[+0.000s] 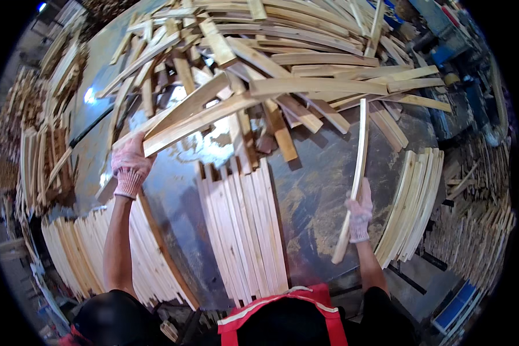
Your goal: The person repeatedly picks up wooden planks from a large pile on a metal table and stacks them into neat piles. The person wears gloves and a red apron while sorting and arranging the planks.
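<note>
While both hands (pixel 134 161) (pixel 360 214) clasp slats (pixel 199 123) (pixel 360 144) — left's long axis slanting forward-right, right's pointing away.

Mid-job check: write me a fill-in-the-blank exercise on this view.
The left hand and right hand both wear ____.
The right hand grips a strip made of ____.
The jumbled pile lies toward the picture's ____ edge.
Horizontally, the neat middle row lies ____ the hands.
Missing: gloves; wood; top; between.

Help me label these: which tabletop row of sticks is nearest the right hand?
The rightmost row, just right of the right hand; the middle row and left row lie farther away.
</note>
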`<state>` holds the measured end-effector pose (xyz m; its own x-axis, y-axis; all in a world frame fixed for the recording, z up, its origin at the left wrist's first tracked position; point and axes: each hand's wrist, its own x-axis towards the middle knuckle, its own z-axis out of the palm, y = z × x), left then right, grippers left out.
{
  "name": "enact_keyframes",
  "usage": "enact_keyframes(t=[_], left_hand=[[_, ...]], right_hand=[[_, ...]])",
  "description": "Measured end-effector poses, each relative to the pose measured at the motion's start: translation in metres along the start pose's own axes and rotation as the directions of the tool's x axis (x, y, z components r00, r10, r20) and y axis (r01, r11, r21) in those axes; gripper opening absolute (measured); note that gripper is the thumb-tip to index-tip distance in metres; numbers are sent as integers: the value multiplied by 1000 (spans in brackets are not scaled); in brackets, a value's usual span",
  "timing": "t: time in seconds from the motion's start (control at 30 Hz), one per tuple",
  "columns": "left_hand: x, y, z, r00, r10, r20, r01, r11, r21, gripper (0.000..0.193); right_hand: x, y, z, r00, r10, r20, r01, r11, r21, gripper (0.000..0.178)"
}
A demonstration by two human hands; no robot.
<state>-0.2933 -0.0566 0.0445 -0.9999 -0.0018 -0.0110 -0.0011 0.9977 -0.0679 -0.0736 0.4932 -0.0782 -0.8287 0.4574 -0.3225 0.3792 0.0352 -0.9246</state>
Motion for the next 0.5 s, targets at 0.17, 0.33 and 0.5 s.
enact_keyframes(t=[0.17, 0.33, 0.5], left_hand=[[-182, -32, 33, 817, -376, 437, 576, 534, -618, 62], [-325, 34, 139, 547, -227, 806, 739, -322, -592, 41], [-341, 53, 184, 676, -171, 717, 658, -299, -691, 41]], right_hand=[[-109, 52, -63, 914, -170, 368, 260, 942, -211, 79], [-163, 79, -23, 817, 338, 467, -300, 941, -155, 73], [-119, 81, 83, 793, -43, 608, 409, 778, -477, 53]])
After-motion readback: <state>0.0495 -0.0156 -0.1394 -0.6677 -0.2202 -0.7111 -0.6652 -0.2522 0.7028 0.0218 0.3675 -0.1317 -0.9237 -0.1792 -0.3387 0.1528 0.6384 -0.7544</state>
